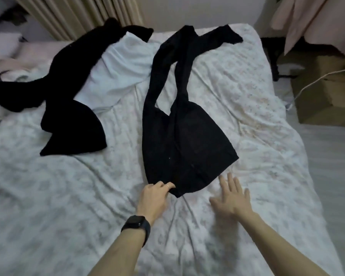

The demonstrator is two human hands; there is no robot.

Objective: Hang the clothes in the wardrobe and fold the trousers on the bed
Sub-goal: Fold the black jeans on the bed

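Head view. We look down on a bed [267, 156] covered with a rumpled, pale, faintly flowered sheet.

The black trousers [185, 136] lie in the middle of the bed. The waist is at the near end and the legs run away toward the far edge. The legs close together partway up, with a narrow gap of sheet showing between them, and the cuffs splay apart at the far end.

The left hand [155, 196] is at the near left corner of the waist. We see its fingers curled and pinching the edge of the cloth. There is a ring on one finger and a dark watch [136, 226] on the wrist.

The right hand [232, 198] is spread flat with straight fingers and holds nothing. It is just near the right part of the waist, with the fingertips close to the hem. It is blurred, and we cannot tell whether it touches the sheet.

To the left, a second black garment [68, 108] lies sprawled across a white garment [116, 70], well apart from the trousers.

Far left, pale curtains [78, 14] hang behind the bed. On the floor to the right stands a cardboard box [325, 90] with a white cable [315, 80] crossing it. Pink cloth [307, 20] hangs above the box.
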